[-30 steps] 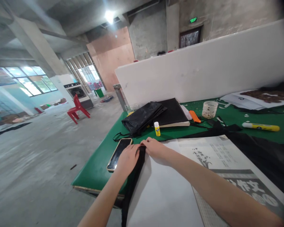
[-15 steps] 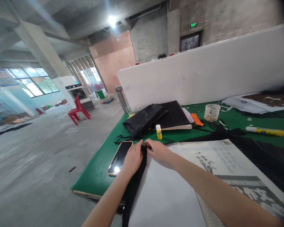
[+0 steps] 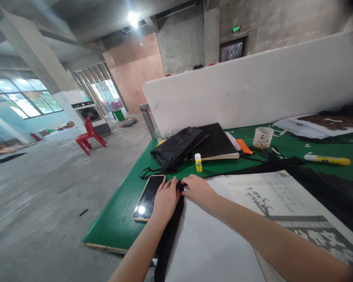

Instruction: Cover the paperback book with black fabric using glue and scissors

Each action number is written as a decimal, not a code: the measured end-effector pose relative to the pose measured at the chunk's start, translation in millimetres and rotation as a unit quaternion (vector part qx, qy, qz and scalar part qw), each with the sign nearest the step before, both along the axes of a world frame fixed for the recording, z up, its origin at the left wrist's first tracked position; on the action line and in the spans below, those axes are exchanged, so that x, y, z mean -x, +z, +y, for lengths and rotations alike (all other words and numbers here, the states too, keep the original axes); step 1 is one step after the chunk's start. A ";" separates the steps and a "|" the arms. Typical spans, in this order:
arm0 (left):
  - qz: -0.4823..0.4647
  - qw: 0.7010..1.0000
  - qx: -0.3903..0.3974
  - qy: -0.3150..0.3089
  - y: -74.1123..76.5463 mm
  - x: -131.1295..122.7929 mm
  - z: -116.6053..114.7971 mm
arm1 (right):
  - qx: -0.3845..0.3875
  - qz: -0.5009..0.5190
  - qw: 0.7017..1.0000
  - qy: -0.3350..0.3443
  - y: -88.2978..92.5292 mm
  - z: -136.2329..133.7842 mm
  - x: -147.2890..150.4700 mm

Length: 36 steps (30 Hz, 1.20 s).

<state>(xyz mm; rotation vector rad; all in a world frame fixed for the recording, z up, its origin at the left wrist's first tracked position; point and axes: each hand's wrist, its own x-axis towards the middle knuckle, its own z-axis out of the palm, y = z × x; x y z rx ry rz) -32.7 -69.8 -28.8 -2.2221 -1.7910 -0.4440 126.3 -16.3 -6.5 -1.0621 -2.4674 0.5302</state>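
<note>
Was standing in the room, looking over the worker's arms. Both hands were together at the far left corner of the white sheet [image 3: 211,243], on the strip of black cloth [image 3: 172,237] that ran along its left edge, back toward the worker. Right hand [image 3: 199,190]: thumb and forefinger pinching the edge of the cloth, other fingers curled in behind. Left hand [image 3: 166,199]: fingers nearly straight, close together, laid over the same strip, tips just beside the right ones. Its thumb was mostly hidden, so I couldn't tell if it pinched anything.

Phone [image 3: 148,197] lay face up just left of the left fingers, on the green table [image 3: 117,219], a bright glare on its screen. Glue stick [image 3: 198,163] stood upright just beyond the right fingers, white cap on top. Past that, a folded black bag [image 3: 176,147] partly lay on a black book [image 3: 216,139]. Beyond the fingers and to the right: orange tool [image 3: 244,146], then clear jar [image 3: 263,138] with bits inside. Yellow tube [image 3: 326,159] lay well to the right of the fingers. Printed sheet [image 3: 259,196] lay right of the white one, right forearm crossing above it.
</note>
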 end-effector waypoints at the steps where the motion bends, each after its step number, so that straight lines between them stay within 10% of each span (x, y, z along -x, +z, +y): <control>1: 0.008 1.000 0.001 0.008 1.1 -1.0 -0.5 | -0.004 -0.014 1.000 -0.002 0.8 -0.1 0.5; 36: 0.062 0.995 0.043 0.066 16.1 -11.5 -8.5 | -0.194 -0.102 0.972 0.085 -12.7 0.9 6.8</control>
